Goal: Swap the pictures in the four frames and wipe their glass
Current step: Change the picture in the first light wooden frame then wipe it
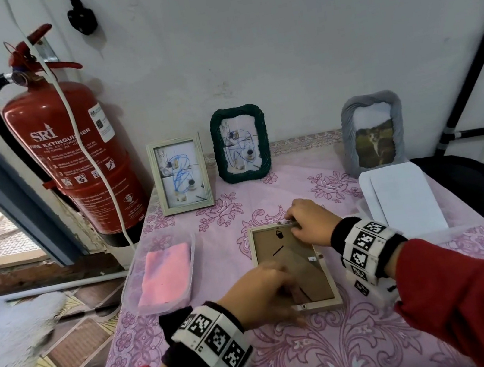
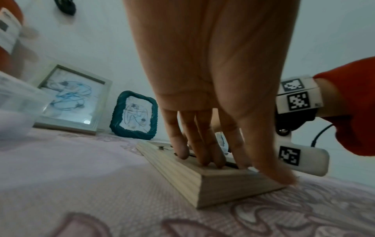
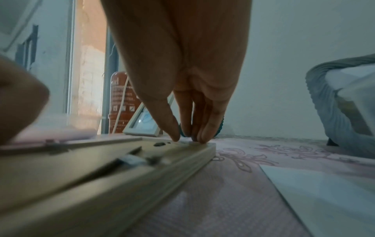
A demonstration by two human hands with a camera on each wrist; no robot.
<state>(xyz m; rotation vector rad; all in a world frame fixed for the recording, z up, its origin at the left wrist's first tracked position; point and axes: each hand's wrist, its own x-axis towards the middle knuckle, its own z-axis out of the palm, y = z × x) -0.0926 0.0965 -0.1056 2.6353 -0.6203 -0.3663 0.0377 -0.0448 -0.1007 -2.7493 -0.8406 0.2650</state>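
Pressing straight fingertips of our left hand [image 1: 261, 294] and right hand [image 1: 310, 223] on the face-down frame [image 1: 292, 267] at centre frame, we judge it light, rigid, its glass fragile; grasp its wooden edges.

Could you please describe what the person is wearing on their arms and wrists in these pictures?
Both arms are in long red sleeves. Each wrist carries a black band wrapped with blocky white plastic panels printed with square black-and-white code markers. A white camera housing with its own marker and a thin black cable hangs beneath the right wrist. The hands are bare.

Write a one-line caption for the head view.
Both hands, left hand and right hand, work on the back of a face-down wooden frame.
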